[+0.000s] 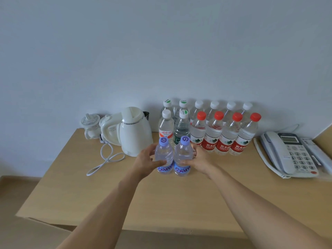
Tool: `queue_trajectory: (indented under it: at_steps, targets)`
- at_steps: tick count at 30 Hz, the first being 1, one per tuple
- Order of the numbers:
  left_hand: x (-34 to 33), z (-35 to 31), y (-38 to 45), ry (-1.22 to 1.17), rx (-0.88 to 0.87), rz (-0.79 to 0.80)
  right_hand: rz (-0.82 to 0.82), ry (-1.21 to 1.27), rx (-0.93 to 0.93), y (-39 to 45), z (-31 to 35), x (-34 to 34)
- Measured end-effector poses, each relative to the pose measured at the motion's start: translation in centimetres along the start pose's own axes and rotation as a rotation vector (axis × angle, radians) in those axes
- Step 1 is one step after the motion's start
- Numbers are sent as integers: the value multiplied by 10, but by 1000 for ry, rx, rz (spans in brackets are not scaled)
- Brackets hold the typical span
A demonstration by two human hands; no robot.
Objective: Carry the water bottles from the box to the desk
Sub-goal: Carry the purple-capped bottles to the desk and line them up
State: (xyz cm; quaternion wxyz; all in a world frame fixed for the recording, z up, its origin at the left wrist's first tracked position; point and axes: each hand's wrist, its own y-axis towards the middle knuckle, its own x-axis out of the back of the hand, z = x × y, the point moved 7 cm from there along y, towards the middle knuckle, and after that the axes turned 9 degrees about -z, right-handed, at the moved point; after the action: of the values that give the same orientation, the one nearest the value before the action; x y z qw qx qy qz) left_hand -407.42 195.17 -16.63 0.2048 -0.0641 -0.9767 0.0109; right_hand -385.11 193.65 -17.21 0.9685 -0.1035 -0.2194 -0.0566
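Two small clear bottles with purple caps stand side by side on the light wooden desk (161, 198). My left hand (147, 160) grips the left purple-capped bottle (163, 155). My right hand (196, 159) grips the right purple-capped bottle (182, 157). The two bottles touch each other. Behind them, against the wall, stand several more water bottles: a front row of red-capped bottles (222, 135) and white- and green-capped bottles (166, 124) behind and to their left. The box is not in view.
A white electric kettle (134, 132) stands left of the bottles, its cord (106, 159) looped on the desk. Two white lidded cups (90, 125) sit behind it. A white desk telephone (291, 155) lies at the right. The desk's front edge runs near the bottom.
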Motion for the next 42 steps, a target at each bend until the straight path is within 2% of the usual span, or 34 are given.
queue_trajectory:
  at_steps: [2,6,13,21,31,42]
  targets:
    - [5,-6,0,107,-30,-21,-1,-25,16,-1,0,1]
    - [17,-26,-1,206,-85,-173,-19,-71,39,-7,3,6]
    - [8,-42,-6,518,-95,-244,-156,-119,166,-16,19,16]
    - [5,-46,15,402,-104,-249,-230,-155,223,-26,24,16]
    - [5,-51,32,409,-87,-197,-341,-136,177,-17,20,19]
    - [9,-51,29,391,-50,-168,-375,-154,189,-2,29,17]
